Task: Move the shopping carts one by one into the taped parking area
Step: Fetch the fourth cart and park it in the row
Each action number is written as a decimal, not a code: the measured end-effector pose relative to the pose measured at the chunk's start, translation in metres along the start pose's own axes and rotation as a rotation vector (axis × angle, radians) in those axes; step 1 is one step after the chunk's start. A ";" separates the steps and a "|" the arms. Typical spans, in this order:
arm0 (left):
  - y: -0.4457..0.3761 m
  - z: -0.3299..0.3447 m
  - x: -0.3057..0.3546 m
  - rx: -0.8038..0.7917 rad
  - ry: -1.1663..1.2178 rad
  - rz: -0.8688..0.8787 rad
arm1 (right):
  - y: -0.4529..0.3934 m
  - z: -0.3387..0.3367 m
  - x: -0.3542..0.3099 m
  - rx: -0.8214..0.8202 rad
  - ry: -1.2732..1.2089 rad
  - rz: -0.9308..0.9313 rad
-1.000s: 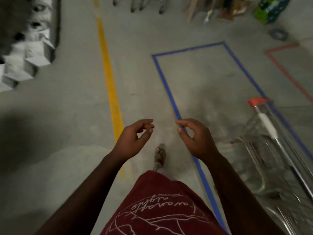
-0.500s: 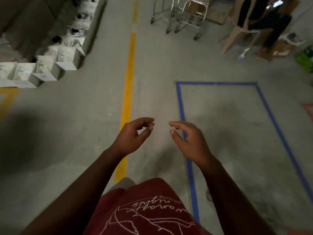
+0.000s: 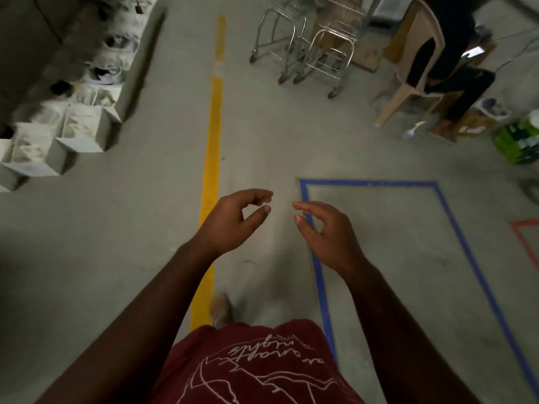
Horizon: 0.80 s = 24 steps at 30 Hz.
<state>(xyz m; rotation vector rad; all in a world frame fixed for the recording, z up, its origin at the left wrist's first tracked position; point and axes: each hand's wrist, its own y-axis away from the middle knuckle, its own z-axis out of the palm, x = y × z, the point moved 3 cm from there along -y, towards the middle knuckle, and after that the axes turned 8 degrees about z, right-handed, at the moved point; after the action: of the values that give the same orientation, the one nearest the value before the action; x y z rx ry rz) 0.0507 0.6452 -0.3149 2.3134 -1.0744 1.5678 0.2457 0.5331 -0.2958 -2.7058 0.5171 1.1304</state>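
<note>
Two metal shopping carts (image 3: 309, 45) stand nested together at the far end of the concrete floor, only their lower frames and wheels showing. A blue-taped parking area (image 3: 304, 199) lies on the floor to my right, with nothing inside its visible part. My left hand (image 3: 233, 223) and my right hand (image 3: 326, 231) are held out in front of me, fingers loosely curled and apart, holding nothing. Both are far short of the carts. The right hand hovers over the blue tape's left edge.
A yellow floor line (image 3: 213, 158) runs ahead on my left. Stacked white boxes (image 3: 58, 132) line the left side. A person sits on a beige plastic chair (image 3: 414, 71) at the far right, beside a green pack (image 3: 519, 141). Red tape (image 3: 522, 243) marks another area at the right edge.
The view has swung away from the cart parked on the right, which has left the frame. The far carts and seated person have come closer. Both hands stay apart and hold nothing.
</note>
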 end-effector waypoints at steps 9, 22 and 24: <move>-0.133 -0.092 -0.119 -0.070 0.031 -0.131 | -0.186 0.043 0.001 0.063 -0.053 0.085; -0.456 -0.146 -0.246 -0.040 0.071 -0.119 | -0.539 0.070 0.009 0.046 -0.055 0.063; -0.500 -0.159 -0.265 -0.009 0.093 -0.149 | -0.595 0.071 -0.004 0.009 -0.030 0.029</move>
<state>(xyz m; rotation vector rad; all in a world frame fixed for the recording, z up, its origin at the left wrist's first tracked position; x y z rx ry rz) 0.1924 1.2148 -0.3413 2.2327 -0.8653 1.5929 0.4196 1.1055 -0.3326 -2.6782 0.5566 1.1709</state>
